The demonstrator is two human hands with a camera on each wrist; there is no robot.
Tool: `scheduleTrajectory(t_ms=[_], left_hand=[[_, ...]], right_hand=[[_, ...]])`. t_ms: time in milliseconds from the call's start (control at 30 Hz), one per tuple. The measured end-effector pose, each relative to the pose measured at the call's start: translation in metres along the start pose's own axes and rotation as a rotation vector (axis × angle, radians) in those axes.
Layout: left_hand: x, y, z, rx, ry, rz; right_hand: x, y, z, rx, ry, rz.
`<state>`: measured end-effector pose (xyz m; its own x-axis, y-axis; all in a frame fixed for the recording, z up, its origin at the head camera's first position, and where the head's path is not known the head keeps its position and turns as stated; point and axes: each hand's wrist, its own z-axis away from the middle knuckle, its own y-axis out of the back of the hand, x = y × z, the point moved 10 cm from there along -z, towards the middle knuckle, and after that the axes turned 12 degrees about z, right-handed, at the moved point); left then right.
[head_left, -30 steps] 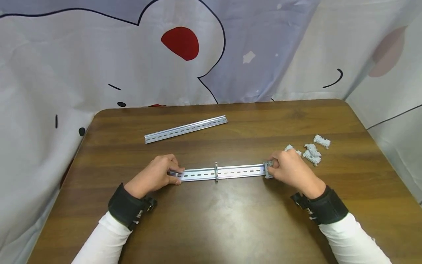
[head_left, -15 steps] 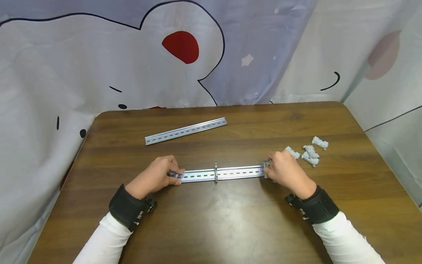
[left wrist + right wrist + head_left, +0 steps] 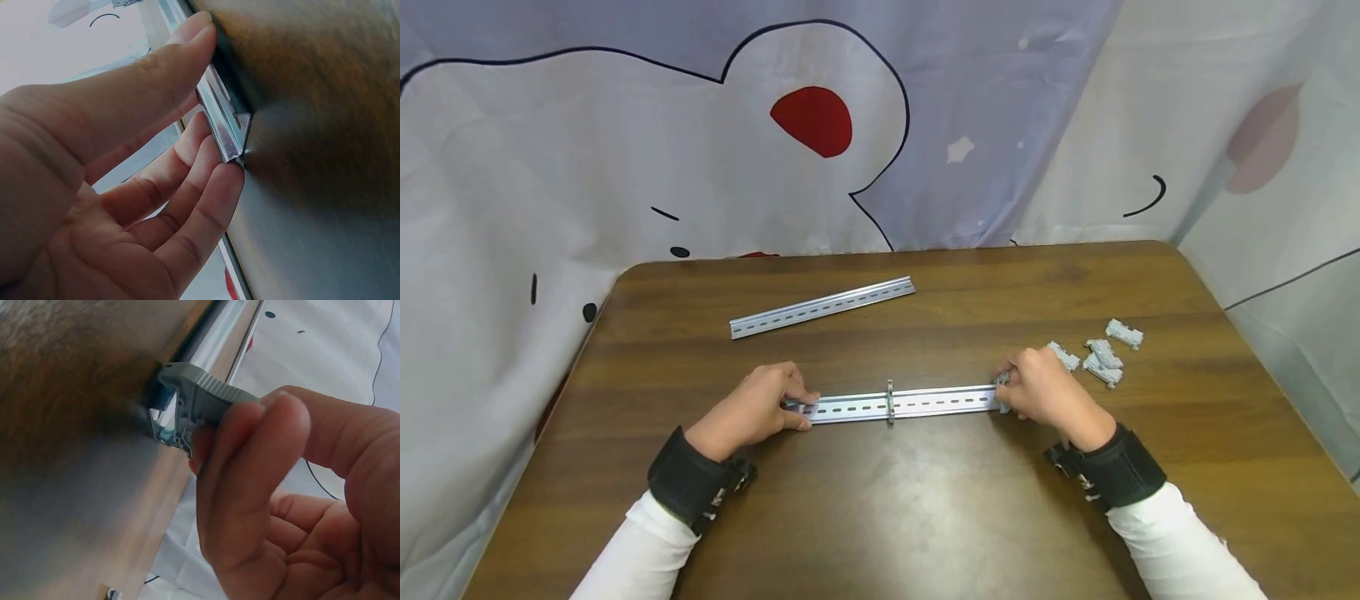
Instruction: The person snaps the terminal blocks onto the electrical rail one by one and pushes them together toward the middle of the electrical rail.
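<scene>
A slotted metal DIN rail (image 3: 940, 403) lies across the table, crossed near its middle by a small upright clip (image 3: 891, 402). My left hand (image 3: 756, 410) holds the rail's left end, thumb along the near edge and fingertips at the far edge and end in the left wrist view. At the other end my right hand (image 3: 1051, 392) pinches a grey plastic DIN-rail end clip (image 3: 203, 394) between thumb and fingers. That clip has a ribbed edge and sits across the rail's right end; in the head view the fingers partly cover it.
A second slotted rail (image 3: 822, 308) lies slantwise farther back. Beyond my right hand are several loose light-grey plastic clips (image 3: 1103, 363) in a small group. The wooden table (image 3: 880, 517) ends at a printed curtain (image 3: 1000, 125) behind it.
My right hand has shifted slightly left, bringing the end clip farther onto the rail's right end. The left hand keeps its hold. The head view has tilted up a little.
</scene>
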<state>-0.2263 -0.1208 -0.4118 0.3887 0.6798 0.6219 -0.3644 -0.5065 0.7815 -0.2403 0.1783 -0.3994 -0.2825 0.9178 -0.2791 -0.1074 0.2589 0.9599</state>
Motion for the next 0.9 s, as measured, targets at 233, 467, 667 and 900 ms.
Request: scheduleTrajectory(t_ms=[233,467,667,900], left_hand=[[-0.001,-0.001,0.002,0.008,-0.006,-0.001],[0.000,0.001,0.001,0.005,0.000,0.013],[0.000,0.000,0.000,0.000,-0.002,0.014],[0.002,0.001,0.000,0.003,-0.009,0.009]], right_hand=[[-0.003,-0.002,0.004,-0.073,0.002,0.018],[0.008,-0.001,0.010,-0.238,0.045,-0.102],[0.017,-0.013,0.011,-0.362,0.042,-0.409],[0.024,-0.024,0.009,-0.435,-0.013,-0.636]])
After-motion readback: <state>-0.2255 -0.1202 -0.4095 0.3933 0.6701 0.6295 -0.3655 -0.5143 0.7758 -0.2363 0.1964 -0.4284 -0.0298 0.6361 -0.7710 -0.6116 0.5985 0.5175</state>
